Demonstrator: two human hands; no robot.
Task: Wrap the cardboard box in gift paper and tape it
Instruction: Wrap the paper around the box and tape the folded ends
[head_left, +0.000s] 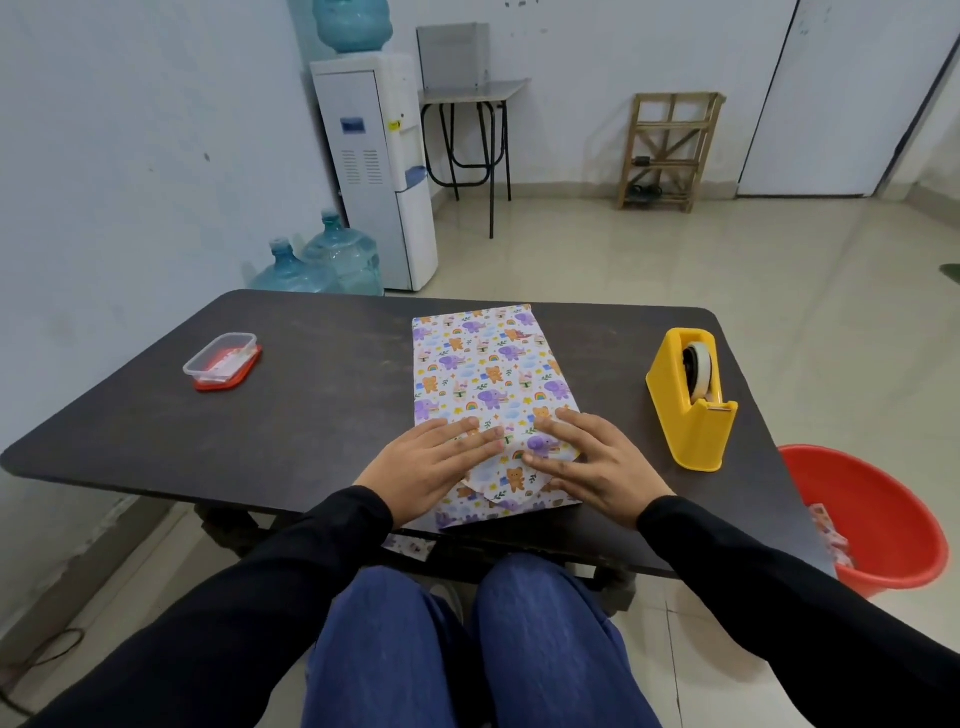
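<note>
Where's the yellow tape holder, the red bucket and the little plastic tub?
Tape holder (680, 415): head view, on its yellow side.
Bucket (883, 504): head view, on its inner wall.
Tub (207, 372): head view, on its clear wall.

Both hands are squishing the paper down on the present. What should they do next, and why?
Probably hold the fold down with the left hand and reach the right hand to the yellow tape dispenser for a strip. Both hands lie flat on the gift paper at its near end, where the folded flaps show no tape, and the dispenser stands right of it.
</note>
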